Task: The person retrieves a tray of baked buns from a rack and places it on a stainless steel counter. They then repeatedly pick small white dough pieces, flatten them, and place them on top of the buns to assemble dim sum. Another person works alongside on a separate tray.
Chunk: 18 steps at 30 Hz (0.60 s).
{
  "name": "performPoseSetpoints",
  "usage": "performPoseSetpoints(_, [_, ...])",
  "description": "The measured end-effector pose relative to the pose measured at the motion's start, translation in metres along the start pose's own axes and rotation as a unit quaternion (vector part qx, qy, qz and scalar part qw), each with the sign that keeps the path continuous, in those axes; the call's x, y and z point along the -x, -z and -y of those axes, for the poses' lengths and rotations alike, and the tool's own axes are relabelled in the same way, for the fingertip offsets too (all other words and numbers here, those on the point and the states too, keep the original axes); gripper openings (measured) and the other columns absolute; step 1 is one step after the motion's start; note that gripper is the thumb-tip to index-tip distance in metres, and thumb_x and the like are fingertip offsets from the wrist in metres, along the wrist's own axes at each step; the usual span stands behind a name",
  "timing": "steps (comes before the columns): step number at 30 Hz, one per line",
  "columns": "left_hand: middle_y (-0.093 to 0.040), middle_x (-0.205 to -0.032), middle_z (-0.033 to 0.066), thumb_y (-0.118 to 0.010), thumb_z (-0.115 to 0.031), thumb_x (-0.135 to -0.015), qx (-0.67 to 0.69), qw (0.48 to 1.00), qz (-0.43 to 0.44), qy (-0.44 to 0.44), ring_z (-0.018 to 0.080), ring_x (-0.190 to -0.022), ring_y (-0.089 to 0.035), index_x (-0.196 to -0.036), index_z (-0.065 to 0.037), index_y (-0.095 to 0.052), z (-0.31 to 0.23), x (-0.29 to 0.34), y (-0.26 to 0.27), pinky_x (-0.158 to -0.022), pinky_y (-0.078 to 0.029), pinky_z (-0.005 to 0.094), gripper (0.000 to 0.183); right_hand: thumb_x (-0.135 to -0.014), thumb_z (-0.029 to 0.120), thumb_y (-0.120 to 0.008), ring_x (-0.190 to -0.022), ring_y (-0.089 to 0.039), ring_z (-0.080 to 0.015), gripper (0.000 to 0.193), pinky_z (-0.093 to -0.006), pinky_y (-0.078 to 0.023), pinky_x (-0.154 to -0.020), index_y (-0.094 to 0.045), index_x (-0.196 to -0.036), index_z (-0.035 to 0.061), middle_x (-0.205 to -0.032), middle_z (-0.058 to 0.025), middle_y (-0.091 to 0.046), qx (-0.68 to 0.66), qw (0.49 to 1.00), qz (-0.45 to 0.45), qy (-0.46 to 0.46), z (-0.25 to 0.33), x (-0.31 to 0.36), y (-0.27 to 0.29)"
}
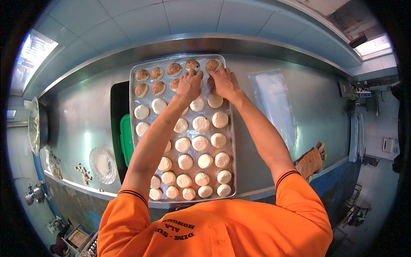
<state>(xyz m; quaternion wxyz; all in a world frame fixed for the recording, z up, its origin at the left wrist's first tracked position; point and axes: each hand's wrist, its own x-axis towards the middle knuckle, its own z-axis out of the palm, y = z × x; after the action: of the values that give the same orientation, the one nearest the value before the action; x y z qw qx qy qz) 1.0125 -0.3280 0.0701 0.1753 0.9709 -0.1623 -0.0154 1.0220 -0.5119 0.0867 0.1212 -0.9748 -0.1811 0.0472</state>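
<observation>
A large metal tray (233,171) holds rows of round dough buns. Most are pale and smooth, such as a plain bun (201,124) near the middle. In the far two rows the tops are brown and streaked, as on one brown-topped bun (174,69). My left hand (189,87) reaches over the second row, fingers bent down and closed; what lies under them is mostly hidden. Close beside it, my right hand (225,84) curls its fingers and thumb about a brown-topped bun (211,82), just below another in the far right corner.
Right of the tray lies a clear plastic sheet (274,100) on the steel counter, with an orange cloth (310,162) at its front edge. A green lid or box (126,139), a clear round dish (102,165) and small scraps (84,173) are to the left. A wall stands behind.
</observation>
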Motion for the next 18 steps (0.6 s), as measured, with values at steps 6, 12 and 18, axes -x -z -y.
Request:
performPoseSetpoints(6, [-0.066, -0.109, 0.0231, -0.083, -0.013, -0.068, 0.187, 0.979, -0.017, 0.083, 0.0457, -0.107, -0.063, -0.117, -0.004, -0.052, 0.002, 0.003, 0.015, -0.089, -0.052, 0.0487, 0.059, -0.063, 0.019, -0.085, -0.114, -0.058, -0.0412, 0.068, -0.0495, -0.049, -0.095, -0.059, -0.125, 0.0094, -0.119, -0.0183, -0.063, -0.159, 0.987, -0.026, -0.022, -0.017, 0.001, 0.015])
performPoseSetpoints(12, [-0.058, -0.128, 0.0205, -0.083, -0.013, -0.075, 0.228, 0.973, -0.005, 0.019, 0.0426, -0.117, -0.058, -0.129, -0.007, -0.051, -0.007, 0.011, 0.003, -0.097, -0.049, 0.0463, 0.063, -0.065, 0.013, -0.079, -0.112, -0.059, -0.0392, 0.043, -0.0495, -0.049, -0.094, -0.062, -0.104, 0.0062, -0.113, -0.0143, -0.066, -0.273, 0.959, -0.058, 0.045, -0.020, 0.006, -0.006])
performPoseSetpoints(18, [-0.060, -0.124, 0.0171, -0.082, -0.016, -0.075, 0.186, 0.979, -0.071, -0.042, 0.0350, -0.119, -0.059, -0.125, -0.009, -0.057, 0.005, 0.027, 0.024, -0.101, -0.044, 0.0495, 0.056, -0.069, 0.008, -0.074, -0.109, -0.062, -0.0383, 0.035, -0.0465, -0.048, -0.095, -0.063, -0.102, 0.0053, -0.109, -0.0139, -0.067, -0.186, 0.974, -0.123, 0.050, 0.003, 0.011, 0.011])
